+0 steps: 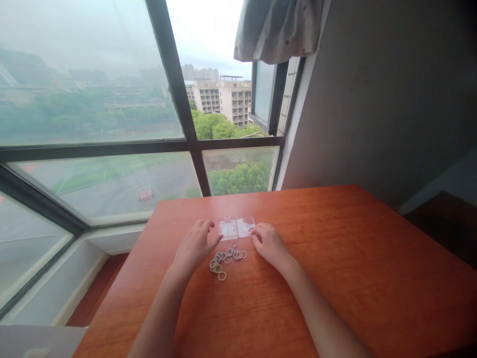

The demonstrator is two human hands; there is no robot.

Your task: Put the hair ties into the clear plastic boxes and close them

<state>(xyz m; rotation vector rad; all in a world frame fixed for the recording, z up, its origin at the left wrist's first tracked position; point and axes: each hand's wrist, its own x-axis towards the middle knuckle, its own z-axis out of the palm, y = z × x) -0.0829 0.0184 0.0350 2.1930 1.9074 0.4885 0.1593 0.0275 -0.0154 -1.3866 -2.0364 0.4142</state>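
Note:
A small clear plastic box [228,229] lies on the wooden table with its lid [246,227] folded out flat to the right. Just left of the box is my left hand [196,243], its thumb and fingers spread apart with nothing between them. The thumb tip is close to the box's lower left corner; I cannot tell if it touches. My right hand [270,243] has its fingers curled together at the right edge of the lid, gripping it there. Several small pale rings [228,259], greyish and yellowish, lie loosely heaped in front of the box, between my forearms.
The reddish-brown table [335,268] ends at a window with dark frames [192,145]. A grey curtain [278,32] hangs over an outward-opened pane at the upper right. A grey wall [372,99] rises beyond the table's right side.

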